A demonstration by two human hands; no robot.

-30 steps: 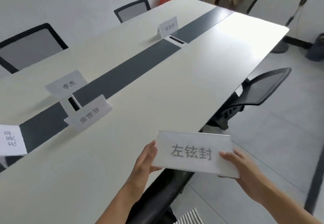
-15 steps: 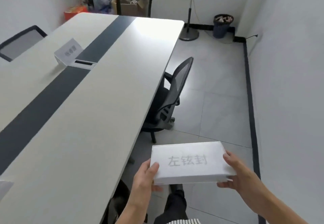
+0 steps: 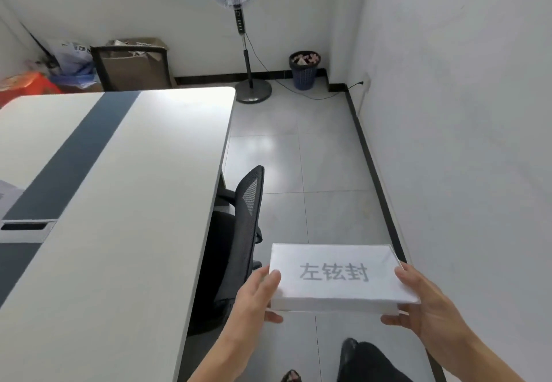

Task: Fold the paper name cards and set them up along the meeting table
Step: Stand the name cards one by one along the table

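Note:
A folded white paper name card (image 3: 334, 274) with grey printed characters is held in the air over the floor, to the right of the meeting table (image 3: 119, 202). My left hand (image 3: 257, 298) grips its left end and my right hand (image 3: 424, 307) grips its right end. The card's printed face tilts up toward me. The table is white with a dark grey strip down its middle. At the left edge of the view a sliver of white by the strip may be another card.
A black mesh chair (image 3: 236, 241) stands tucked against the table's right side, just left of my hands. A standing fan (image 3: 239, 23), a waste basket (image 3: 304, 69) and a wall cable lie ahead. The white wall (image 3: 463, 142) runs close on the right. Boxes sit behind the table's far end.
The view has swung right and forward along the table; the standing cards on the table have left the view. Both hands still hold the same card, now beside the table over the floor.

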